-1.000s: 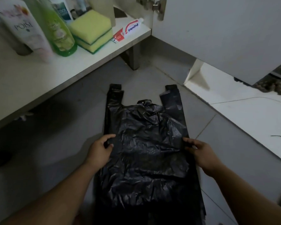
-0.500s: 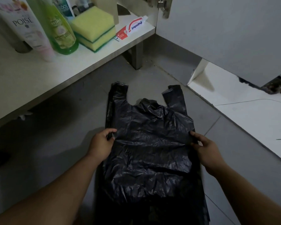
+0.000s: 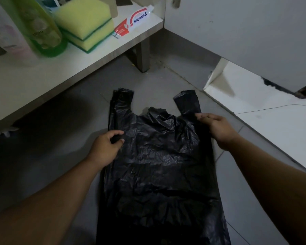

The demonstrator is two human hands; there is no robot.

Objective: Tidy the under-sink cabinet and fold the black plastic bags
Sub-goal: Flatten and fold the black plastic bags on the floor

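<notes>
A crinkled black plastic bag [image 3: 162, 156] lies flat on the grey floor, its two handle loops pointing away from me. It rests on more black plastic that reaches toward me. My left hand [image 3: 105, 147] pinches the bag's left edge between thumb and fingers. My right hand [image 3: 216, 129] grips the bag's right edge just below the right handle loop [image 3: 187, 101].
The cabinet's white shelf [image 3: 42, 76] at upper left carries a green bottle [image 3: 41, 29], a white tube [image 3: 5, 30], stacked yellow sponges [image 3: 83, 23] and a toothpaste tube [image 3: 132, 22]. The open cabinet door [image 3: 245, 36] stands at upper right over a white ledge [image 3: 265, 112].
Both hands have slid away from me along the bag's edges, the right one farther, up to the base of the right handle. The bag looks flatter.
</notes>
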